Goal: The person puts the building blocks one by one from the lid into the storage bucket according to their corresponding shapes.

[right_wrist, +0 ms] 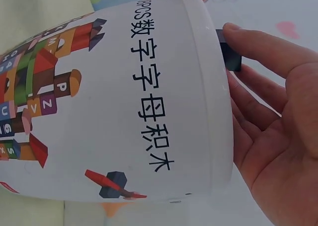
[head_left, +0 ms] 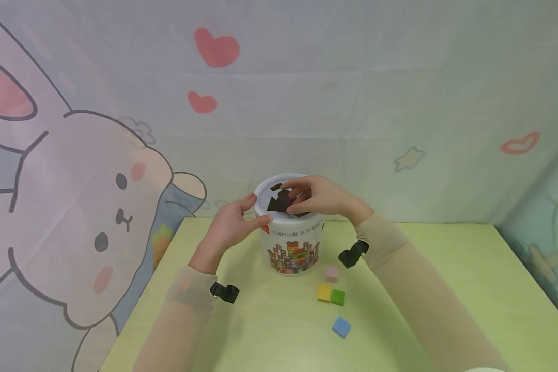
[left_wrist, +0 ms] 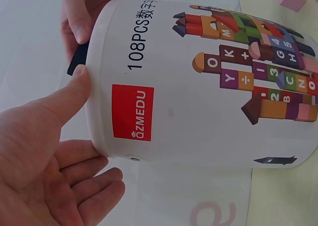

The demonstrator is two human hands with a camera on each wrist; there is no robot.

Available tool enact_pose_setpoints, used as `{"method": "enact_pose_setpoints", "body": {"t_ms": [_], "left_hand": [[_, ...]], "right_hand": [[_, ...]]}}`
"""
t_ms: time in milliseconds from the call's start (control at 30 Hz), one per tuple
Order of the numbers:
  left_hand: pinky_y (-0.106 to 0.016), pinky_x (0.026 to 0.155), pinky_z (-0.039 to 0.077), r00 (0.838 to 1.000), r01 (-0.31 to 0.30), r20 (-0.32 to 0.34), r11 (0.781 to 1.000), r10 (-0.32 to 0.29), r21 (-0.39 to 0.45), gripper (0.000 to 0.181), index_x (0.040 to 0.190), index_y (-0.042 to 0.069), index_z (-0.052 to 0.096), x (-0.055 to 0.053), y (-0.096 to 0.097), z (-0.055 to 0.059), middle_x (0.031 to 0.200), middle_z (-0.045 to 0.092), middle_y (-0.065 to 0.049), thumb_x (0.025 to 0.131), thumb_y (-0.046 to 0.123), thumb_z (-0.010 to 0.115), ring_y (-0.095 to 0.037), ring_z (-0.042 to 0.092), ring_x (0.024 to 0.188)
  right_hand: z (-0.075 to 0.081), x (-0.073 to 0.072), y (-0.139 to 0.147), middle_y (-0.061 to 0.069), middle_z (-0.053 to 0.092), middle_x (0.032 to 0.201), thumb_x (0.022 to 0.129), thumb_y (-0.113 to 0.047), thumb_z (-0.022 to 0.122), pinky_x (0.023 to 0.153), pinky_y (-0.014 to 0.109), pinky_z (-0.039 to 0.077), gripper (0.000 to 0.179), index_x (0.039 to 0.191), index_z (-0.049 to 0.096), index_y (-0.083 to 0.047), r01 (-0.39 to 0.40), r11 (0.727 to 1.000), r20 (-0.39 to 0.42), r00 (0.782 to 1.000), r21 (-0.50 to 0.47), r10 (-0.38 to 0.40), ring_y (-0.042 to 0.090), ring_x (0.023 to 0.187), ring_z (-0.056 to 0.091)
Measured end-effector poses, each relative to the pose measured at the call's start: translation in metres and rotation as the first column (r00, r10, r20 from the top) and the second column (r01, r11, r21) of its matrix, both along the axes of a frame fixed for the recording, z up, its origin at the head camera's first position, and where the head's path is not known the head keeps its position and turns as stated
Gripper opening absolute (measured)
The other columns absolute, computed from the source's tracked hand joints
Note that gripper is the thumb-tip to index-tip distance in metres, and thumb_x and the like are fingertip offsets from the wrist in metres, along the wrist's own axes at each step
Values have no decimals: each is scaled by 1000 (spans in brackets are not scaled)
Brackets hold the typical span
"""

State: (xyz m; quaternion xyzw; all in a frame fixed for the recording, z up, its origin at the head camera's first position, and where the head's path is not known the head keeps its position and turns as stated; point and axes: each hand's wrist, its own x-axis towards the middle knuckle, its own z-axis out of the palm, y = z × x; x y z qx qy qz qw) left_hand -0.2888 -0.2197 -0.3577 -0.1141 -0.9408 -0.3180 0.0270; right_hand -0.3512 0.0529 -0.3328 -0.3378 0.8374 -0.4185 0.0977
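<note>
A white bucket [head_left: 292, 248] with printed toy-block pictures stands upright on the table, its white lid [head_left: 263, 200] marked with dark shapes. My left hand [head_left: 230, 225] holds the lid's left rim, thumb at the front and index finger further back. In the left wrist view its other fingers curl loosely beside the rim. Over the lid, my right hand [head_left: 323, 195] pinches a dark block [right_wrist: 231, 51] between thumb and fingers. The block stands up from the lid's top in the right wrist view; its lower end is hidden by the rim.
To the bucket's front right lie a pink block [head_left: 331, 273], a yellow block [head_left: 324, 292], a green block [head_left: 338, 297] and a blue block [head_left: 341, 327] on the pale green table [head_left: 428, 289]. A cloth backdrop [head_left: 307, 119] with a cartoon rabbit hangs right behind the bucket.
</note>
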Motion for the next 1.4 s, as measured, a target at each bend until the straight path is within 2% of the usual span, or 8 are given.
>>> {"method": "enact_pose_setpoints", "body": {"t_ms": [167, 400, 600, 933, 1133, 1333, 1400], "left_hand": [[-56, 111, 48, 1000, -1, 10, 1000, 1, 9, 88, 165, 11, 40, 1, 2, 1, 169, 38, -5, 98, 54, 76, -35, 43, 152], [-55, 112, 48, 1000, 5, 7, 1000, -5, 14, 87, 165, 11, 41, 0, 2, 1, 169, 39, -5, 98, 53, 76, -34, 43, 152], [-54, 112, 48, 1000, 10, -6, 1000, -10, 5, 86, 165, 11, 41, -1, 2, 0, 168, 39, -6, 98, 53, 76, -34, 44, 151], [-54, 108, 50, 1000, 19, -9, 1000, -19, 0, 87, 165, 11, 40, -1, 2, 0, 168, 38, -7, 98, 53, 76, -36, 46, 149], [-50, 94, 55, 1000, 20, -14, 1000, -20, 1, 86, 165, 11, 40, 0, 1, -1, 170, 37, -6, 99, 54, 75, -36, 58, 138], [-50, 97, 55, 1000, 21, -14, 1000, -21, -1, 86, 165, 11, 40, -2, 0, -2, 170, 37, -5, 99, 54, 75, -35, 57, 138], [-48, 92, 55, 1000, 21, -12, 1000, -21, -3, 86, 165, 11, 40, -2, 0, -2, 170, 37, -5, 99, 54, 75, -34, 63, 128]], "right_hand": [[2, -4, -8, 9, 71, 130, 94, -21, 85, 98, 43, 58, 66, 153, 59, -9, -9, 1000, -6, 1000, 28, 9, 25, 115, 72], [8, -6, -17, 8, 71, 130, 94, -20, 82, 95, 42, 59, 63, 153, 61, -14, -18, 996, -21, 1000, 90, 20, 25, 115, 72], [13, -9, -21, 10, 72, 127, 95, -16, 80, 92, 41, 60, 60, 151, 62, -10, -36, 991, -57, 997, 130, 43, 26, 113, 72], [15, -9, -25, 12, 73, 128, 94, -12, 80, 95, 41, 59, 58, 149, 63, -9, -48, 982, -77, 995, 183, 63, 25, 112, 73], [16, -8, -26, 12, 73, 127, 93, -11, 81, 95, 40, 58, 59, 149, 63, -9, -50, 981, -80, 995, 189, 66, 24, 110, 73], [16, -7, -26, 11, 72, 128, 94, -12, 81, 97, 41, 58, 59, 150, 62, -10, -42, 979, -80, 995, 199, 59, 25, 112, 72], [16, -7, -26, 11, 72, 129, 95, -13, 80, 98, 41, 57, 59, 151, 62, -10, -43, 979, -79, 995, 201, 60, 25, 113, 72]]}}
